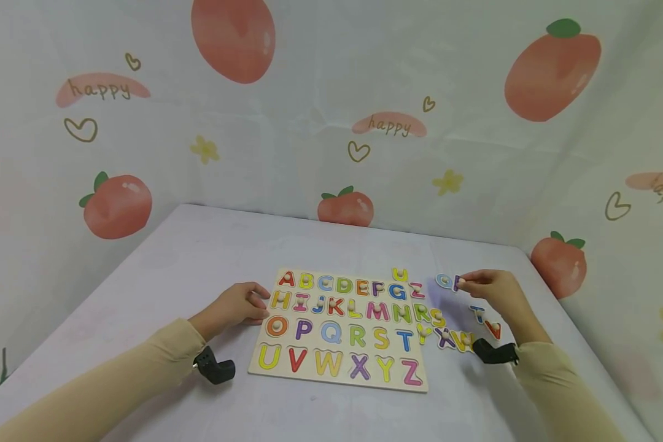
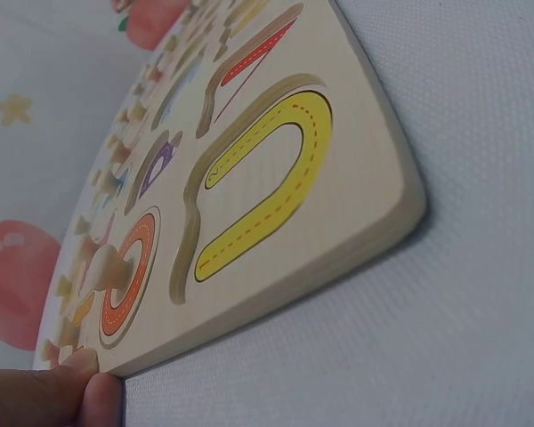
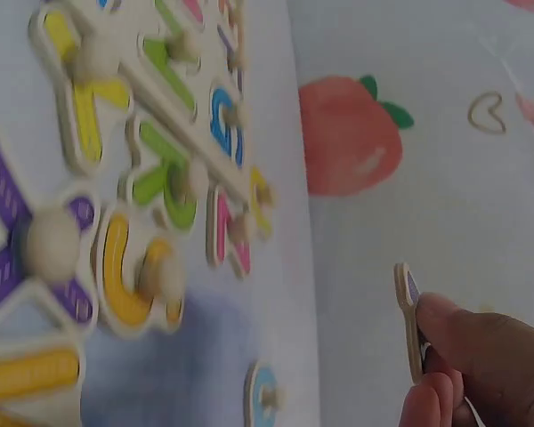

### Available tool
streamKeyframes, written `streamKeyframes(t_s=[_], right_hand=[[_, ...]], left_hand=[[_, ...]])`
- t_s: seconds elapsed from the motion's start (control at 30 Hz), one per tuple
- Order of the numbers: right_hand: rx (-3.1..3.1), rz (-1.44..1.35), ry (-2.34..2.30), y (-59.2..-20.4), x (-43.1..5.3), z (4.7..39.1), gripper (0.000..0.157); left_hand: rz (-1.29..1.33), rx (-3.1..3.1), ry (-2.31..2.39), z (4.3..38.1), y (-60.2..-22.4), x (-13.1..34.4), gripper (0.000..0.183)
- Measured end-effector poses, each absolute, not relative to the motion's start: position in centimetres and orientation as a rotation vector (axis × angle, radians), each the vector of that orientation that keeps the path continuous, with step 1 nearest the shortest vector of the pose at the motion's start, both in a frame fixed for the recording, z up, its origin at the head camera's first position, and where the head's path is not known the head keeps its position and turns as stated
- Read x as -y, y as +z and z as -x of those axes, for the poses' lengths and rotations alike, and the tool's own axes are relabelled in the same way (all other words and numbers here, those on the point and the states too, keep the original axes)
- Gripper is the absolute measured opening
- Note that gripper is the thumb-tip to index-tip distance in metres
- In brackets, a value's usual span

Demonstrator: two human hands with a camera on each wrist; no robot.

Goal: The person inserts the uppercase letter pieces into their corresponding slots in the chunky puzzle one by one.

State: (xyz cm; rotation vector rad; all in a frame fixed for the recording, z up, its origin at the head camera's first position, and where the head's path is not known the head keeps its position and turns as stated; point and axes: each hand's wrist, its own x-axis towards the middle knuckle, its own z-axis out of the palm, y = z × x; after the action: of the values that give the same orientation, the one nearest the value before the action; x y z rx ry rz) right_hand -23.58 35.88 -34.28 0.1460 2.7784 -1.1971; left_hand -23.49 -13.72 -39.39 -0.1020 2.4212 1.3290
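Along its left edge, the wooden alphabet puzzle board is held by my left hand. The left wrist view shows the thumb and a fingertip pinching that edge, near the orange O piece. Over the right side of the table, my right hand pinches a purple letter P puzzle piece between thumb and fingers. In the right wrist view the held piece is seen nearly edge-on. A blue Q piece lies just left of it.
Loose knobbed letters lie right of the board, including a T, a red V, an X and a W. A yellow U and pink Z overlap the board's upper right. A printed curtain hangs behind.
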Motion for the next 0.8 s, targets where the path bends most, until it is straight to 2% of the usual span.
streamKeyframes(t_s=[0.1,0.33,0.53,0.8], right_hand=[[-2.827,-0.145,-1.164,-34.7,-32.5,24.2,0.049],[-2.796,0.050,-1.223,-34.5,-25.2,24.8,0.031],[-2.756,0.251,-1.206,-35.1,-18.6,24.1,0.016],[-2.638,0.405,-1.157,-36.3,-12.9,22.8,0.012]], left_hand=[[0.088,-2.417,1.336,23.4,-39.3,13.8,0.041],[0.100,-2.419,1.339,23.4,-39.4,13.8,0.040],[0.099,-2.414,1.340,23.5,-39.5,13.7,0.040],[0.101,-2.407,1.349,23.5,-39.4,13.8,0.040]])
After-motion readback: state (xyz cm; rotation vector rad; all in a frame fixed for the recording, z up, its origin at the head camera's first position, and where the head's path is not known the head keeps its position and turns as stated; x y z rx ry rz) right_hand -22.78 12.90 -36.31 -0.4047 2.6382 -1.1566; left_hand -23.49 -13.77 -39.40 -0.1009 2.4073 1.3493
